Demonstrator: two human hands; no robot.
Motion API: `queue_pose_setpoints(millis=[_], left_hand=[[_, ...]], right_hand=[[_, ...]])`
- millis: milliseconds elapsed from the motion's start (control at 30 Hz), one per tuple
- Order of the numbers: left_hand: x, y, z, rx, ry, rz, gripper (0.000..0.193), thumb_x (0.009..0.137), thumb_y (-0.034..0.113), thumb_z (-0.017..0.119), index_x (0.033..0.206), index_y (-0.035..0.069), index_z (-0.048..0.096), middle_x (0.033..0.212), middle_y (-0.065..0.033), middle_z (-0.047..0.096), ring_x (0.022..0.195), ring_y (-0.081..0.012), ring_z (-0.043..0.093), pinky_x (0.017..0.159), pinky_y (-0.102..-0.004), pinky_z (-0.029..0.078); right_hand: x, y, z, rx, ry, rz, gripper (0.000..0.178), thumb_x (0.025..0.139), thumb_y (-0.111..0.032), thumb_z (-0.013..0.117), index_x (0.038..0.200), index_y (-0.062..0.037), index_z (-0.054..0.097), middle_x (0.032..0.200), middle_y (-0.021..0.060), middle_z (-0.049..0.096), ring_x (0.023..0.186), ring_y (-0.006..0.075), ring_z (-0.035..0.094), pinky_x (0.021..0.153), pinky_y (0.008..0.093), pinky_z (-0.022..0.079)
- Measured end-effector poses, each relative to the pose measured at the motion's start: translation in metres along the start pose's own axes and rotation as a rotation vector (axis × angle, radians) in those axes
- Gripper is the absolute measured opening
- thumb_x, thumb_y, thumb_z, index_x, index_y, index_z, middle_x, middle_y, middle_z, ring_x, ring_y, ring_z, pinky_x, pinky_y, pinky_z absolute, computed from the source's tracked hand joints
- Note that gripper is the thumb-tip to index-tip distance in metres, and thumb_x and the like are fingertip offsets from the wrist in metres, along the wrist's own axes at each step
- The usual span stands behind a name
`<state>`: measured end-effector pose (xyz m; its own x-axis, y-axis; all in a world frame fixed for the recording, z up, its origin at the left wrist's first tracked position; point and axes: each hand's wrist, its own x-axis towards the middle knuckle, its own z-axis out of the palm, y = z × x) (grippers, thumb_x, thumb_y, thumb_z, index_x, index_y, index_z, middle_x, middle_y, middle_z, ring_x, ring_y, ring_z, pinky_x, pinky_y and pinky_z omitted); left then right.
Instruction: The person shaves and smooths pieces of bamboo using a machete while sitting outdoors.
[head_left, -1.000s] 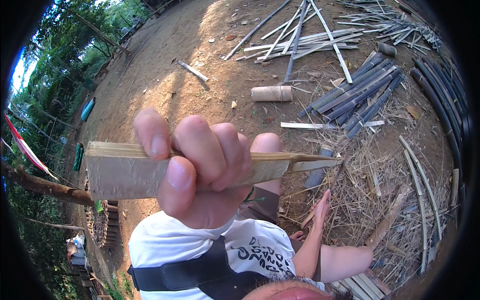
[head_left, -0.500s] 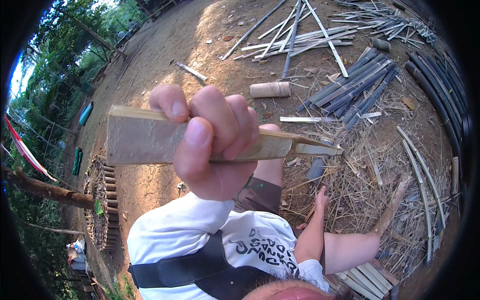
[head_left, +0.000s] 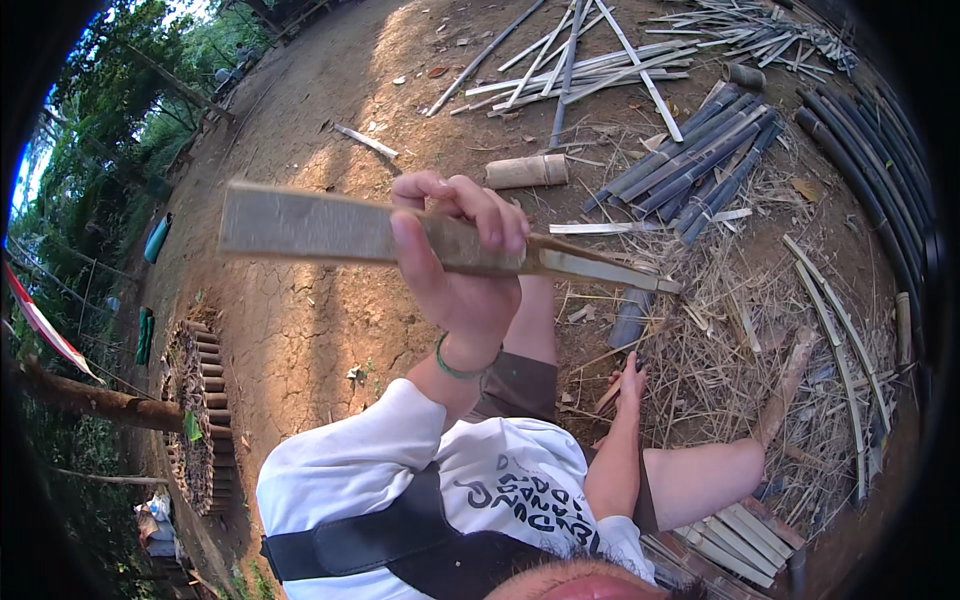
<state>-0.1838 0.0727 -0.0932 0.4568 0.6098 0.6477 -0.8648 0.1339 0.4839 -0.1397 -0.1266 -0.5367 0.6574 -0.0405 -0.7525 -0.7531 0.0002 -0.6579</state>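
Note:
Raised in front of me, my left hand point(head_left: 465, 235) wraps its fingers round a split bamboo piece point(head_left: 310, 222). The piece is broad and flat at its left end and narrows to a thin, hollowed tip at the right. Lower and farther off, my right hand point(head_left: 628, 385) is closed beside my knee. Something brownish shows at its fingers, too small to name. Just beyond that hand stands a short dark grey bamboo section point(head_left: 630, 318), partly behind the bamboo tip.
Shavings point(head_left: 720, 340) cover the ground at right. Dark bamboo lengths point(head_left: 690, 150) lie beyond them, with long poles point(head_left: 880, 170) at far right. Pale strips point(head_left: 590, 80) are piled at the back, near a cut bamboo tube point(head_left: 527, 171). A ring of bamboo stubs point(head_left: 212, 390) stands at left.
My left hand has moved up and away with the bamboo piece, turning so that the wrist and its green band show. My right hand has shifted slightly lower in view.

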Motion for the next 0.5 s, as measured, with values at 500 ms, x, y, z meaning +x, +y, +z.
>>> queue_pose_setpoints(millis=[500], left_hand=[[0.073,-0.024,0.023,-0.037,-0.420,-0.215,0.058,0.089,0.069,0.054,0.081,0.011,0.054,0.054,0.0056,0.037,0.041,-0.0047,0.031,0.038,-0.0202,0.024]], right_hand=[[-0.004,-0.020,-0.014,-0.213,0.303,-0.053,0.079,0.086,-0.078,0.046,0.061,-0.0036,0.056,0.054,0.0099,0.057,0.050,0.0255,0.058,0.049,0.0389,0.044]])
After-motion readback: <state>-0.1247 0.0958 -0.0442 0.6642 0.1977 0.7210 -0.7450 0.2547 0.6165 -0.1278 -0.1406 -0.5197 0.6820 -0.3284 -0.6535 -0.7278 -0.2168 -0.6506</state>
